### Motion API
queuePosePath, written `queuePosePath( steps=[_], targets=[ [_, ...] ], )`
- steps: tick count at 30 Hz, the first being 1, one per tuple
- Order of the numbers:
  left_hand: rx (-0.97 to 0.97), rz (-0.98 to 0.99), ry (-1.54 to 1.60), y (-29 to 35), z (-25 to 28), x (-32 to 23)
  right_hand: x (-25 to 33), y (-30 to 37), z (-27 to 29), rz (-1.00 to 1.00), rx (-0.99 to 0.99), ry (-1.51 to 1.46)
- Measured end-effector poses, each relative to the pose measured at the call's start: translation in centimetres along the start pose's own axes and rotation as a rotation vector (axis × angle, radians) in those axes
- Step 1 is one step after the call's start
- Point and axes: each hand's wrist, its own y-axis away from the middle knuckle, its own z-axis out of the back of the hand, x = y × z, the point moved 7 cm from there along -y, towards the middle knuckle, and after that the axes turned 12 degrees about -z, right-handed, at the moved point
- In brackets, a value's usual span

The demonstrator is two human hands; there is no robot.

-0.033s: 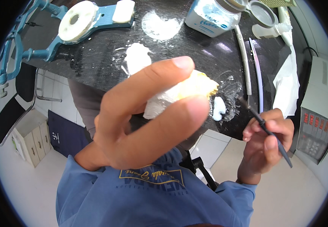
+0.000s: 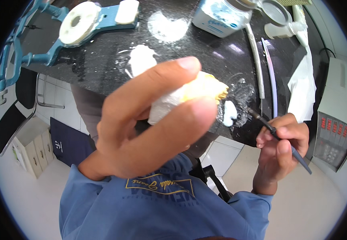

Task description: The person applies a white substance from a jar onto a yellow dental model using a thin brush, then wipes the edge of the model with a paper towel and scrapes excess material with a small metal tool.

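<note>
My left hand (image 2: 121,146) is closed on a plaster cast (image 2: 166,106), pinched between thumb and fingers in the foreground. The cast is white at its base, with a yellow, uneven part (image 2: 205,86) at its far end; my fingers cover much of it. To the right, my right hand (image 2: 283,148) grips a thin brush (image 2: 264,123) with a dark ferrule and a blue-grey handle. The brush tip points up and left, beside a shiny wet smear (image 2: 243,94) and a pale white blob (image 2: 230,113) on the black tabletop. Whether the tip touches the table I cannot tell.
A blue articulator frame (image 2: 117,23) with a round white plate lies at far left. White powder patches (image 2: 167,26) mark the table. A white jar (image 2: 221,20), a grey tool (image 2: 255,60), a lilac stick (image 2: 271,76) and tissue (image 2: 302,90) stand or lie right. A grey unit (image 2: 337,108) is beyond.
The brush tip has come slightly nearer to me, along the edge of the wet smear. My left hand keeps hold of the cast; the whole view has shifted a little.
</note>
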Motion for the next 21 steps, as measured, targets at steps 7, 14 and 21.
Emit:
queuePosePath(
  steps=[7,14,21],
  targets=[
    [0.041,-0.059,0.023,-0.53,0.18,0.30,-0.85,0.39,0.59,-0.121,0.061,0.088],
    [0.065,-0.053,-0.055,-0.56,0.06,0.27,-0.75,0.32,0.03,-0.125,0.051,0.167],
    [0.041,-0.062,-0.007,-0.39,-0.06,0.56,-0.63,0.24,-0.08,-0.102,0.070,0.169]
  ],
)
